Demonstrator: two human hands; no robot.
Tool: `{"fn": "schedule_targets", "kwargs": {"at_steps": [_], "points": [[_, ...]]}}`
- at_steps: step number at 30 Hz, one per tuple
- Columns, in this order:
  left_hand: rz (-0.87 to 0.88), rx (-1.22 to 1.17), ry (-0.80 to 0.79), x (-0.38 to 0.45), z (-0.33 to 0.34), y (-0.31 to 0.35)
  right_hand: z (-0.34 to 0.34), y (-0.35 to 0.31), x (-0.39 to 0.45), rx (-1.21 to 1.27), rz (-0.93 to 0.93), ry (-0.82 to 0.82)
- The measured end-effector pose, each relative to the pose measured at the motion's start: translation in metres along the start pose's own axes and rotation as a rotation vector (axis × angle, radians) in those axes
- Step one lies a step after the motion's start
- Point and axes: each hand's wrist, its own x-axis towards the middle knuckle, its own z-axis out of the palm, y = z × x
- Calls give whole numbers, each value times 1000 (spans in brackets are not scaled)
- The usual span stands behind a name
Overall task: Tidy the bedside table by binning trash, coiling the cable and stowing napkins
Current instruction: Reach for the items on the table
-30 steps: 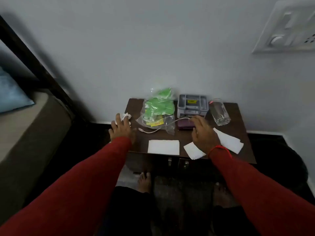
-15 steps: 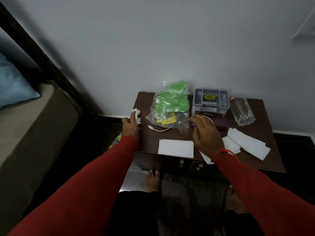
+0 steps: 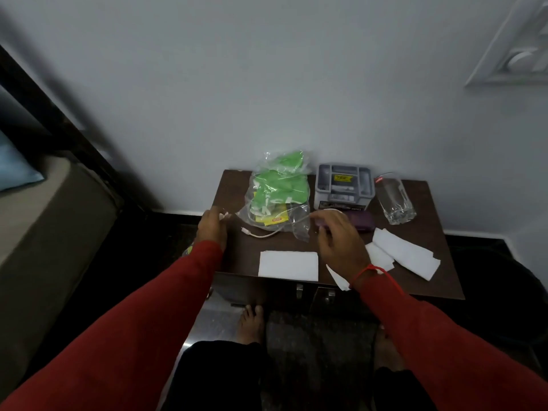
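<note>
On the dark wooden bedside table [image 3: 439, 280] my left hand [image 3: 212, 228] is at the left edge, closed around a small crumpled white tissue [image 3: 224, 215]. My right hand [image 3: 338, 238] hovers over the middle with its fingers spread, just above the white cable [image 3: 261, 235] and in front of a purple case [image 3: 360, 221]. A clear plastic bag of green wrappers [image 3: 277, 192] lies between my hands. One flat white napkin [image 3: 288, 266] sits at the front edge, and two more napkins [image 3: 404, 256] lie to the right.
A grey organiser box [image 3: 342, 185] and an empty drinking glass [image 3: 394, 201] stand at the back of the table against the wall. A bed [image 3: 44, 221] lies to the left. My bare foot [image 3: 251, 323] stands on the floor in front of the table's drawers.
My left hand has picked up the crumpled tissue at the table's left edge and holds it there. My right hand has lifted off the purple case and spread its fingers.
</note>
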Motion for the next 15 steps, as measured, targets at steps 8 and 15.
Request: {"fn": "schedule_targets", "kwargs": {"at_steps": [8,15], "points": [[62,-259,-5,-47,-25,104,-16,-75,12,801,693,-163],[117,-488,-174,-135,5,205,-56,-103,7,1547,1047,69]]}}
